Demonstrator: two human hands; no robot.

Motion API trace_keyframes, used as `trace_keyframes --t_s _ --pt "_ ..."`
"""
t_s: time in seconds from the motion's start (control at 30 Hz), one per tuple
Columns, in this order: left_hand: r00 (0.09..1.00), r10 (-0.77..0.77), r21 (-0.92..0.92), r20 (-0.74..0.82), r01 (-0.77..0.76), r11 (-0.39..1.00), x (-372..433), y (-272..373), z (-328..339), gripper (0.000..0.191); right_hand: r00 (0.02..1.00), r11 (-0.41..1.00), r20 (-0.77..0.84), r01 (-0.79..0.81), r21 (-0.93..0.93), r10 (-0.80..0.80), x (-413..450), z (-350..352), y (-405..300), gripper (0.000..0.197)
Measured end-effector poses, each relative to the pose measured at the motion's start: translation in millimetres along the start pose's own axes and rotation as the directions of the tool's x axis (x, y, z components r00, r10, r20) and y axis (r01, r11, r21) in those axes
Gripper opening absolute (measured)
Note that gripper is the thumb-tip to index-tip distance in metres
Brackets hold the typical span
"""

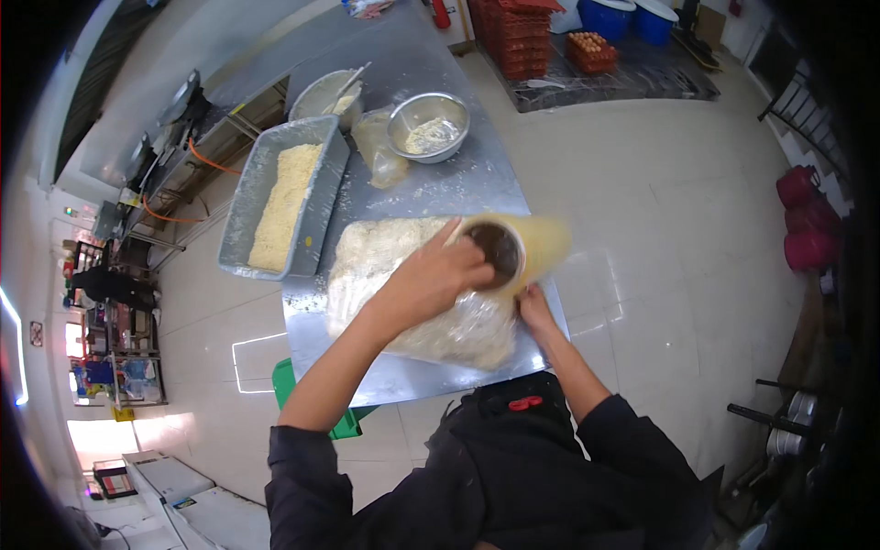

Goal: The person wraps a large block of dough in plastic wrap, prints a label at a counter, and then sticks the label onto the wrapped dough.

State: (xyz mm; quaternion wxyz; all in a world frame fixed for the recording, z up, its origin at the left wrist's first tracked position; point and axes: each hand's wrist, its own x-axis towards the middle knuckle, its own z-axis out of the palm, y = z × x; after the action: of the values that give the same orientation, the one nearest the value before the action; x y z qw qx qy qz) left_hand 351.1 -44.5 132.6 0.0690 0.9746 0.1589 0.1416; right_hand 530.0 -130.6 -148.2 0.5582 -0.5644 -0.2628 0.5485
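A wide roll of yellowish plastic wrap (pixel 546 247) with a brown cardboard core is tilted over the right end of a plastic-wrapped block of pale, dough-like material (pixel 385 265). My left hand (pixel 447 271) grips the near end of the roll, some fingers inside the core's opening. Low at the block's right edge, my right hand (pixel 535 309) is beside the roll's lower side; its fingers are partly hidden, and whether they hold the film cannot be told. The block lies on a steel table (pixel 481 185), with shiny film over its top. The roll is blurred.
Behind the block stand a grey plastic tub (pixel 320 199) of yellow crumbs, a steel bowl (pixel 447 157) with white flour-like stuff, a clear plastic bag (pixel 385 161) and a bowl with a utensil (pixel 302 103). A green plastic object (pixel 283 385) is under the table's left corner. Crumbs dot the tabletop.
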Motion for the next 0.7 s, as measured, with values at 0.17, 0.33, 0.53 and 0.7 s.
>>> trace_keyframes --t_s 0.17,0.33,0.53,0.7 --pt "0.954 0.084 0.046 0.288 -0.101 0.994 -33.0 73.8 -23.9 0.012 0.974 0.957 0.069 -0.199 -0.213 0.218 -119.1 -25.6 -33.0 0.033" --pt "0.930 0.194 0.075 0.313 -0.227 0.971 -37.3 103.0 -36.9 0.010 0.886 0.875 -0.030 -0.463 -0.142 0.463 -143.3 -145.6 -15.5 0.038" --pt "0.906 0.303 0.088 0.297 -0.341 0.936 -27.1 110.1 -35.9 0.012 0.982 0.982 -0.035 -0.184 0.038 0.186 -111.6 -110.8 -47.5 0.053" --pt "0.851 0.366 0.098 0.377 -0.429 0.898 -18.4 106.5 -40.5 0.009 0.933 0.933 -0.073 -0.345 0.100 0.353 -96.7 -95.2 -43.8 0.047"
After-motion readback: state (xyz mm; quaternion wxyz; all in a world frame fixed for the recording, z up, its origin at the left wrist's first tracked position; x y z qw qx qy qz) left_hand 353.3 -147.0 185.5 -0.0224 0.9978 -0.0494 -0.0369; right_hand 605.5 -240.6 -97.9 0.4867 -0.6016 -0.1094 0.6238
